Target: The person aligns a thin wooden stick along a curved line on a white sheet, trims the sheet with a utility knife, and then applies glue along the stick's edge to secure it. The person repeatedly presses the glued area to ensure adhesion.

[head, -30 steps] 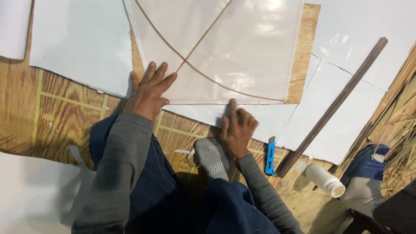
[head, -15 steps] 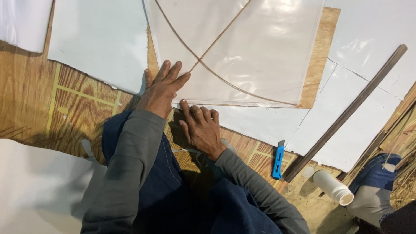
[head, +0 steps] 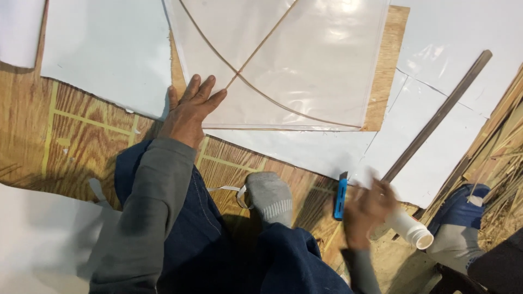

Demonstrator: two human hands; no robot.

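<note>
My left hand (head: pixel 190 111) lies flat with the fingers spread on the lower left corner of the clear plastic sheet (head: pixel 294 60), pressing it down where the thin sticks (head: pixel 256 46) cross under it; it has stayed there since half a second ago. My right hand (head: pixel 368 209) has left its place just beside the left hand and swung away to the right, well below the sheet's lower right corner, where it shows as a blur over the white bottle (head: pixel 408 228). I cannot tell whether its fingers are apart or closed on anything. The blue cutter (head: pixel 341 197) lies just left of that hand, below the sheet. My grey sock (head: pixel 269 197) rests on the wood-patterned floor (head: pixel 60 130) below the sheet's lower edge. A long dark rod (head: pixel 436 117) lies slanted to the right of the sheet, on white paper (head: pixel 436 158).
</note>
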